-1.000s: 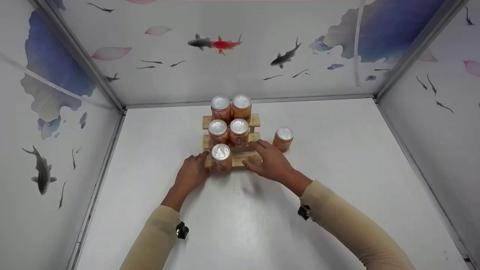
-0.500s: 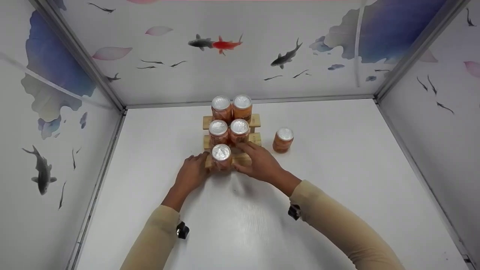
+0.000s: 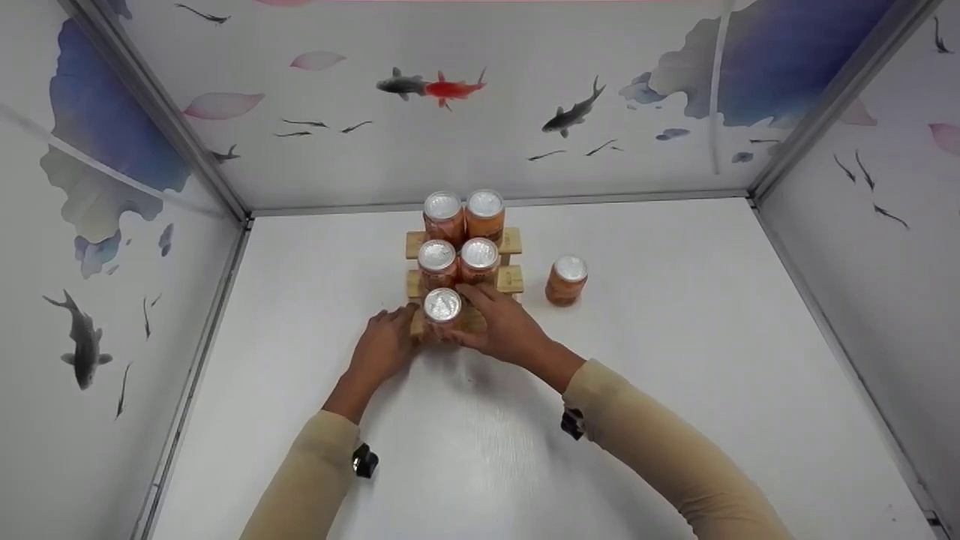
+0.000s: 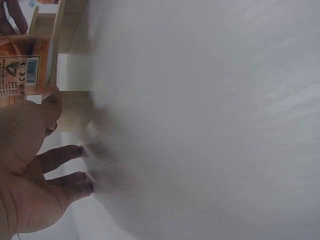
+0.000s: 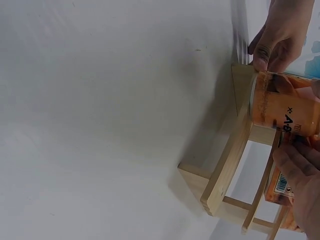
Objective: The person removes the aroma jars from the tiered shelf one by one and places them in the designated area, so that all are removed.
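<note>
A stepped wooden rack (image 3: 510, 280) bears several cans with silvery lids and orange labels. Two stand on its back step, two on the middle one, and a single front can (image 3: 442, 306) is at the left of the lowest step. My left hand (image 3: 381, 349) pinches the rack's left end by that step; its other fingers (image 4: 67, 155) spread down toward the tabletop. My right hand (image 3: 510, 326) holds the front can from the right, fingers behind and thumb in front. In the right wrist view, the front can (image 5: 285, 107) appears sideways, partly hidden at the frame's edge.
One more can (image 3: 566, 280) stands upright on the white table (image 3: 675, 337), right of the rack. Printed panels with fish and petals wall in the back and both sides, the back panel (image 3: 495, 150) close behind the rack.
My right hand has moved left along the lowest step, from the rack's right end to the front can. The left hand and the cans have stayed in place.
</note>
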Demonstrator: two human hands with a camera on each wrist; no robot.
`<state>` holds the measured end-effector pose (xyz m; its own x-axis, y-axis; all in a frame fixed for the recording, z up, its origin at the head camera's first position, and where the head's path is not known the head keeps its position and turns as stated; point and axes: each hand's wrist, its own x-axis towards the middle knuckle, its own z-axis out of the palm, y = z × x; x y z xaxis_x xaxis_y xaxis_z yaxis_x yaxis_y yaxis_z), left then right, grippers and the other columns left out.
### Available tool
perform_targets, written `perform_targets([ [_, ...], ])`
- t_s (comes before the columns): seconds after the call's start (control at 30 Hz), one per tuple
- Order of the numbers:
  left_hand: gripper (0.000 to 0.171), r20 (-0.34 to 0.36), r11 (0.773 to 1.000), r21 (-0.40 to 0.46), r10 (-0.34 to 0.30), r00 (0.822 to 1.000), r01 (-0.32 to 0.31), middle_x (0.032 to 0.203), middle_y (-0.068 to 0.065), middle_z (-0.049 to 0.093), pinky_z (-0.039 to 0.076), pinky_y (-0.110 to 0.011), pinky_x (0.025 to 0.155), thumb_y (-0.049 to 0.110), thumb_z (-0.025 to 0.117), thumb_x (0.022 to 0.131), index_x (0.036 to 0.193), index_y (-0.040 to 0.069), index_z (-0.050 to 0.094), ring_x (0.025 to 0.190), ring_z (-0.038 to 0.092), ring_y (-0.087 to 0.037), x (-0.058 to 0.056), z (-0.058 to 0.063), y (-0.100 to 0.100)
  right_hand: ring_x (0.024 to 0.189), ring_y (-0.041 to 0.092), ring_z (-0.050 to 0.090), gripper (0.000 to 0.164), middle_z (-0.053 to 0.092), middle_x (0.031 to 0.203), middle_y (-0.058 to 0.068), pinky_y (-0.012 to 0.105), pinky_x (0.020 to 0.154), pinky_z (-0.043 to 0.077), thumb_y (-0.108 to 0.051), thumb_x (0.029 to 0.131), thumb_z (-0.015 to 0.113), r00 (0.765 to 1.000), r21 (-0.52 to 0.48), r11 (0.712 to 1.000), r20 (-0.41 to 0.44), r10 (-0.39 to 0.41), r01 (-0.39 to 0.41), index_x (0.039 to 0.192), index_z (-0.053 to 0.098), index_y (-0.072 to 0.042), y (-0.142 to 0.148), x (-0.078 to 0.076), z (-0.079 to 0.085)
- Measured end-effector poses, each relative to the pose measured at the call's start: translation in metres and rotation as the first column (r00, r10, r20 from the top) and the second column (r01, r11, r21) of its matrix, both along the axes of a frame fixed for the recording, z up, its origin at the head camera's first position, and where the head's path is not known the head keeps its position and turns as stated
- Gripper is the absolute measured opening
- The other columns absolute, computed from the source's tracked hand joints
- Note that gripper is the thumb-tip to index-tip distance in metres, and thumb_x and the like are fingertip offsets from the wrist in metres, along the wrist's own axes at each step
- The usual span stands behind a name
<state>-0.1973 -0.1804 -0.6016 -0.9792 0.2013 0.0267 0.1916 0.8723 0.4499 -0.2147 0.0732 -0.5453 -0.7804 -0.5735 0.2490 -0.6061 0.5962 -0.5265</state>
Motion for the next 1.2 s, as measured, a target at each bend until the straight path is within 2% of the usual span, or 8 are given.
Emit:
perform_targets([
  [0.23, 0.053, -0.070, 0.999, -0.012, -0.036, 0.997, 0.036, 0.143, -0.028, 0.072, 0.048, -0.062, 0.125, 0.013, 0.078, 0.103, 0.150, -0.003, 0.062, 0.136, 0.069, -0.044, -0.001, 0.000, 0.000, 0.128, 0.037, 0.072, 0.077, 0.064, 0.150, 0.017, 0.057, 0.104, 0.064, -0.043, 0.097, 0.087, 1.000, 0.007, 1.000, -0.011, 0.008, -0.008, 0.158, 0.055, -0.008, -0.006, -0.001, 0.003],
  [0.57, 0.049, -0.093, 0.999, -0.009, -0.044, 0.995, 0.043, 0.141, -0.028, 0.073, 0.049, -0.062, 0.124, 0.008, 0.075, 0.103, 0.149, -0.004, 0.063, 0.133, 0.070, -0.045, -0.002, -0.002, -0.001, 0.123, 0.033, 0.074, 0.074, 0.066, 0.146, 0.013, 0.052, 0.103, 0.066, -0.042, 0.098, 0.087, 0.999, 0.005, 1.000, -0.048, 0.012, -0.011, 0.157, 0.057, -0.011, -0.010, -0.003, -0.003],
  [0.93, 0.049, -0.084, 0.999, 0.021, -0.042, 0.996, 0.044, 0.141, -0.031, 0.072, 0.047, -0.065, 0.124, 0.007, 0.074, 0.103, 0.149, -0.004, 0.062, 0.133, 0.069, -0.048, 0.001, -0.001, -0.002, 0.127, 0.031, 0.070, 0.076, 0.063, 0.145, 0.014, 0.050, 0.107, 0.065, -0.034, 0.096, 0.089, 0.999, -0.027, 0.999, -0.015, -0.028, 0.028, 0.158, 0.051, -0.009, -0.019, 0.001, -0.011],
  [0.97, 0.049, -0.105, 0.998, 0.031, -0.055, 0.993, 0.058, 0.142, -0.029, 0.072, 0.047, -0.062, 0.126, 0.011, 0.073, 0.105, 0.151, -0.002, 0.061, 0.134, 0.070, -0.045, -0.003, -0.011, -0.006, 0.127, 0.030, 0.070, 0.077, 0.063, 0.145, 0.014, 0.049, 0.107, 0.065, -0.033, 0.096, 0.090, 0.999, -0.027, 0.999, -0.019, -0.032, 0.031, 0.157, 0.051, -0.009, -0.020, 0.001, -0.012],
  [1.0, 0.049, -0.111, 0.998, 0.031, -0.056, 0.992, 0.059, 0.141, -0.029, 0.073, 0.048, -0.063, 0.125, 0.010, 0.073, 0.104, 0.150, -0.003, 0.062, 0.134, 0.070, -0.045, -0.002, -0.011, -0.006, 0.127, 0.030, 0.070, 0.077, 0.063, 0.145, 0.014, 0.049, 0.107, 0.065, -0.033, 0.096, 0.090, 0.999, -0.026, 0.999, -0.024, -0.034, 0.033, 0.157, 0.051, -0.009, -0.020, 0.001, -0.013],
  [1.07, 0.050, -0.100, 0.998, 0.031, -0.049, 0.994, 0.052, 0.143, -0.029, 0.072, 0.048, -0.064, 0.124, 0.011, 0.074, 0.104, 0.151, -0.001, 0.061, 0.135, 0.068, -0.047, -0.002, -0.011, -0.006, 0.126, 0.029, 0.070, 0.078, 0.063, 0.144, 0.014, 0.047, 0.107, 0.065, -0.035, 0.095, 0.091, 0.998, -0.015, 0.999, -0.050, -0.034, 0.033, 0.157, 0.051, -0.009, -0.021, 0.001, -0.013],
  [1.17, 0.052, -0.044, 0.999, 0.032, -0.026, 0.999, 0.027, 0.148, -0.028, 0.069, 0.046, -0.062, 0.127, 0.014, 0.073, 0.106, 0.155, 0.004, 0.059, 0.141, 0.064, -0.050, -0.002, -0.011, -0.006, 0.126, 0.028, 0.069, 0.079, 0.063, 0.142, 0.013, 0.046, 0.106, 0.065, -0.038, 0.095, 0.090, 0.996, 0.001, 0.999, -0.085, -0.033, 0.033, 0.157, 0.050, -0.008, -0.022, 0.001, -0.014],
  [1.2, 0.053, -0.014, 1.000, 0.018, -0.010, 1.000, 0.010, 0.148, -0.030, 0.068, 0.046, -0.065, 0.125, 0.010, 0.074, 0.104, 0.155, 0.002, 0.059, 0.140, 0.062, -0.053, 0.002, -0.001, -0.002, 0.126, 0.027, 0.069, 0.080, 0.063, 0.141, 0.013, 0.046, 0.106, 0.065, -0.039, 0.095, 0.090, 0.995, 0.005, 0.999, -0.094, -0.032, 0.033, 0.157, 0.050, -0.008, -0.022, 0.001, -0.015],
])
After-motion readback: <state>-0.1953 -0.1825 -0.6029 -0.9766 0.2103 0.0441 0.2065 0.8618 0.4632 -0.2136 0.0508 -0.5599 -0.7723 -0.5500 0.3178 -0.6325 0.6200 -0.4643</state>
